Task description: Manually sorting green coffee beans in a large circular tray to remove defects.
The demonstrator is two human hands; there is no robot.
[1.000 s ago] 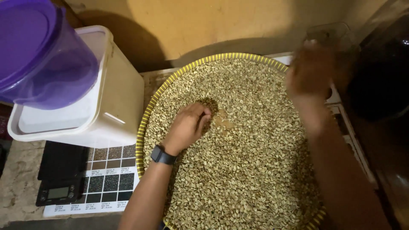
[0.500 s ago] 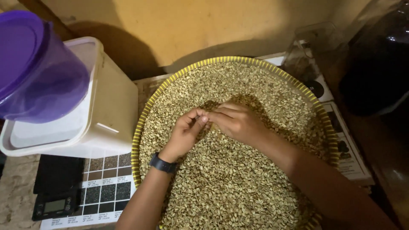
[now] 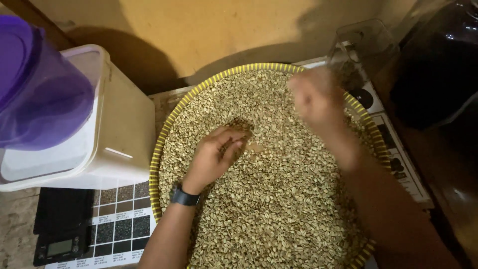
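Observation:
A big round woven tray with a yellow rim (image 3: 160,145) is heaped with pale green beans (image 3: 279,199). My left hand (image 3: 214,154), a black watch on its wrist, rests on the beans near the tray's middle with its fingers curled loosely among them. My right hand (image 3: 313,99) is raised over the far right part of the tray, blurred by motion, its fingers bunched together; whether it holds any beans is not visible.
A white lidded bin (image 3: 114,139) stands left of the tray with a purple jug (image 3: 35,89) on it. Below lie a black pocket scale (image 3: 59,229) and a sample chart (image 3: 124,214). A clear container (image 3: 363,45) and printed sheets (image 3: 398,154) sit at the right.
My right hand left the left hand at the tray's middle and swung up toward the far right rim. The left hand stayed put and its fingers loosened.

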